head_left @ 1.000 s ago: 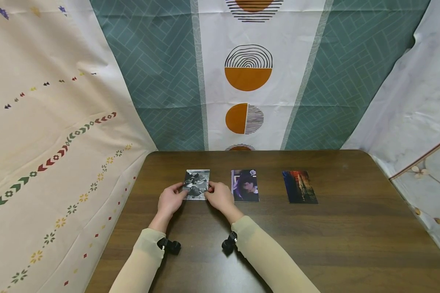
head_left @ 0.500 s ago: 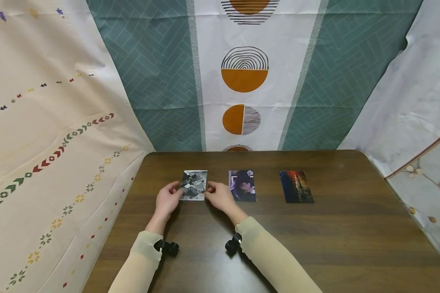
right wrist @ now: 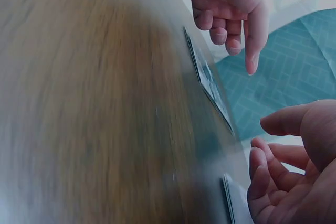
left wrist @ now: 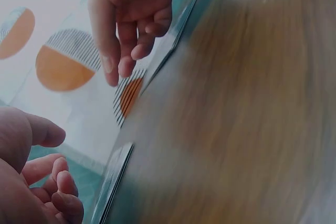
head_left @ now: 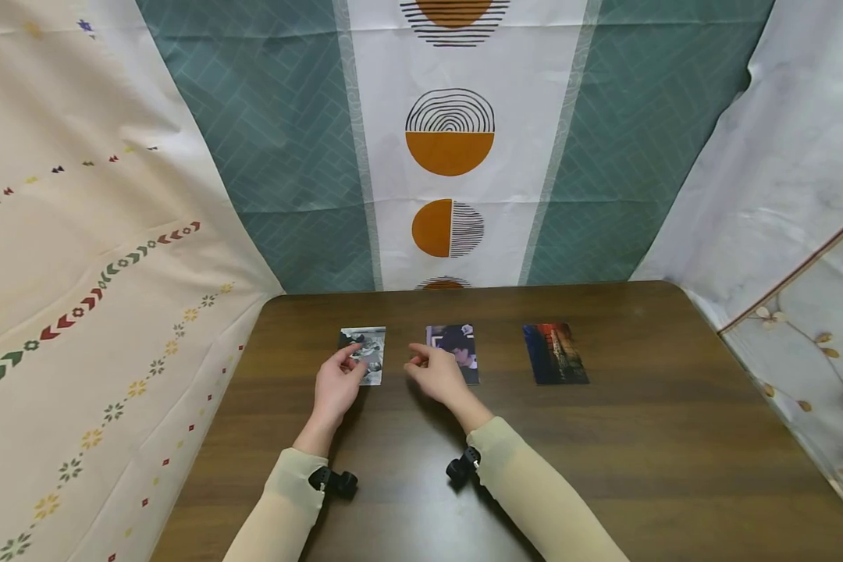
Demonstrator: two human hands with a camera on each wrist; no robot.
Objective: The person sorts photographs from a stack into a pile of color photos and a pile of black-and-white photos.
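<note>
Three picture cards lie in a row on the brown wooden table (head_left: pixel 646 453). Leftmost is the black-and-white card (head_left: pixel 374 355), partly covered by my left hand (head_left: pixel 339 384). In the left wrist view this hand hovers beside the card, fingers loosely bent with nothing in them. The middle card (head_left: pixel 467 343) is purple with a dark-haired figure; my right hand (head_left: pixel 441 376) hides its lower left part. That right hand, seen close in the right wrist view, is raised off the table, thumb and fingers apart and holding nothing. On the right lies a dark blue and orange card (head_left: pixel 556 355).
A patterned cloth (head_left: pixel 449 156) with orange half-circles hangs behind the table's far edge. Cream fabric (head_left: pixel 112 312) borders the left side, white floral fabric (head_left: pixel 801 328) the right. Both sleeves carry a black wrist camera (head_left: pixel 340 484).
Both hands have let go of the black-and-white card's edges and lifted. The right hand has shifted right, over the middle card; the left now overlaps the left card. The head view has turned slightly.
</note>
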